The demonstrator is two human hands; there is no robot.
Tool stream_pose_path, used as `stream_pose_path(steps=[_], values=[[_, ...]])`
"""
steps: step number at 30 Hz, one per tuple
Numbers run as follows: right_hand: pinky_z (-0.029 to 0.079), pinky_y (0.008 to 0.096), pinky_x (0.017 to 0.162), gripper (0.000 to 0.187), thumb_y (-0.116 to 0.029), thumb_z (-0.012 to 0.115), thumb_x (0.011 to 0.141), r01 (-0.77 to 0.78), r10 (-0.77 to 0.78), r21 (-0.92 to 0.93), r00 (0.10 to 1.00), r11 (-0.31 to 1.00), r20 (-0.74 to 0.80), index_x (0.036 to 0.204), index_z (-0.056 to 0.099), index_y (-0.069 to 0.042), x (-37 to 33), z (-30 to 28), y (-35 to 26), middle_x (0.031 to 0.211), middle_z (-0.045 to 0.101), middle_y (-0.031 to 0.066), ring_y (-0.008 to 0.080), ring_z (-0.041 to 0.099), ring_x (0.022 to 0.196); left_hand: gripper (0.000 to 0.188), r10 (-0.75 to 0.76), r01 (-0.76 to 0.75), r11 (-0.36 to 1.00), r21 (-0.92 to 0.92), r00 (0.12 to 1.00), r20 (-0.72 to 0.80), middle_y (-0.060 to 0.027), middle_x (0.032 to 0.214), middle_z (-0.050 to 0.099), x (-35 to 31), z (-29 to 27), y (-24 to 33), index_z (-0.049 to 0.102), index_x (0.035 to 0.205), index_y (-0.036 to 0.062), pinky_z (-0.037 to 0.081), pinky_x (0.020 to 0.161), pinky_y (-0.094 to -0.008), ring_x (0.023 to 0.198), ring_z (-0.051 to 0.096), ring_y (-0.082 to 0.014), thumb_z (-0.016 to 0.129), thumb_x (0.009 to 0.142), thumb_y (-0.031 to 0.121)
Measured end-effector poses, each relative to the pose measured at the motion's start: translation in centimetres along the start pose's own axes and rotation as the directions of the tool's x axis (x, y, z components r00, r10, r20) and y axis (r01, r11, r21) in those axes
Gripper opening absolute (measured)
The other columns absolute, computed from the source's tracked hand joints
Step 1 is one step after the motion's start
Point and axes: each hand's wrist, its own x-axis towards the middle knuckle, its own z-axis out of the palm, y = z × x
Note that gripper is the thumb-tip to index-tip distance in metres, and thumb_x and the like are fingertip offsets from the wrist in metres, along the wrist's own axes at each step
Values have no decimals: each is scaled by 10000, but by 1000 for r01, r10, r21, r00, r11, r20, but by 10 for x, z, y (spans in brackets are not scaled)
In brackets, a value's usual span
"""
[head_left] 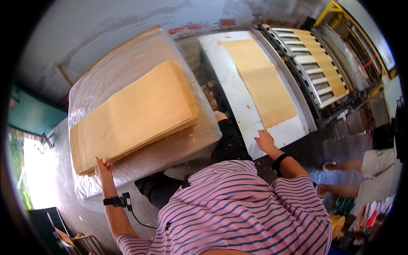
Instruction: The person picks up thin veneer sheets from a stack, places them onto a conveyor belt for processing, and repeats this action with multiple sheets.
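Observation:
On the left, a thick stack of tan wood veneer sheets (pixel 131 108) with frayed edges lies on a plastic-wrapped block (pixel 178 148). My left hand (pixel 103 168) is at the stack's near left corner, fingers partly curled and apart, with no sheet visibly gripped. To the right, a single veneer sheet (pixel 259 80) lies lengthwise on a white table (pixel 221 68). My right hand (pixel 265 142) is over that table's near edge, its fingertips close to the sheet's near ragged end. The fingers are loosely bent and apart; whether they touch the sheet I cannot tell.
Beyond the white table runs a slatted conveyor (pixel 312 63) bearing another veneer strip (pixel 323 63). A yellow frame (pixel 329 12) rises at the far right. Another person's legs (pixel 346 190) show at the right. Wood scraps (pixel 208 91) lie in the gap between block and table.

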Motion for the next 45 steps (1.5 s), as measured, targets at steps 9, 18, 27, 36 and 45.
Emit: stream_pose_path(steps=[9, 18, 27, 36, 45], values=[[271, 536, 847, 436, -236, 579, 710, -84, 80, -22, 984, 996, -161, 1093, 433, -88, -18, 53, 49, 1212, 294, 215, 378, 282, 1128, 402, 116, -176, 975, 136, 924, 363, -72, 693, 523, -93, 130, 29, 471, 952, 66, 466, 473, -251, 485, 486, -118, 572, 737, 390], [221, 546, 907, 371, -198, 569, 716, -250, 239, -144, 967, 957, -90, 1058, 489, -78, 29, 22, 71, 1285, 257, 142, 317, 230, 1187, 350, 44, -144, 975, 167, 869, 494, -79, 696, 536, -143, 163, 13, 460, 935, 83, 472, 444, -261, 457, 524, -138, 548, 760, 373], [366, 400, 726, 73, -129, 447, 748, 141, -345, -544, 892, 827, -294, 733, 518, -122, 110, -88, 109, 723, 514, 78, 236, 509, 770, 312, 39, -140, 975, 170, 870, 492, -78, 699, 527, -140, 141, 21, 464, 946, 68, 472, 466, -260, 485, 521, -133, 546, 772, 313], [428, 407, 649, 171, -108, 409, 745, 371, -658, -558, 562, 742, -502, 802, 566, -65, 184, -358, -119, 809, 557, 153, 314, 542, 772, 269, -70, -26, 991, 130, 729, 681, -89, 721, 542, -156, 158, 8, 501, 923, 43, 466, 484, -263, 501, 516, -138, 557, 759, 249], [450, 282, 593, 119, -65, 525, 661, 624, -885, -639, 213, 449, -414, 734, 586, 7, 139, -491, -328, 680, 574, 100, 171, 553, 642, 367, -215, 324, 931, 169, 113, 970, -101, 752, 549, -207, 207, -13, 509, 890, 23, 474, 606, -313, 654, 562, -182, 530, 772, 370]])
